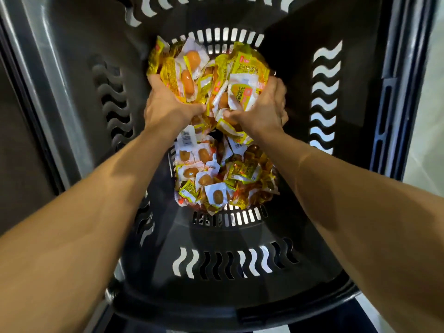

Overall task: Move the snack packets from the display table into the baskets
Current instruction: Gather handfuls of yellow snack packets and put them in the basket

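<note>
- Snack packets lie heaped on the floor of the dark slotted basket, below the forearms.
- Just above that heap, the left hand and right hand squeeze a loose bundle of more packets between them, each hand's fingers curled into its side of the mass.
- A few pouches hang from the bundle's lower edge. They may be slipping free, but blur makes that hard to tell.
- These look like small, light, soft sealed pouches in slick film, so they will likely slide apart. Pressing the mass from both sides with palms low should hold better than pinching edges.
- Beyond the hands stands the basket's far wall, pierced with pale slots.
</note>
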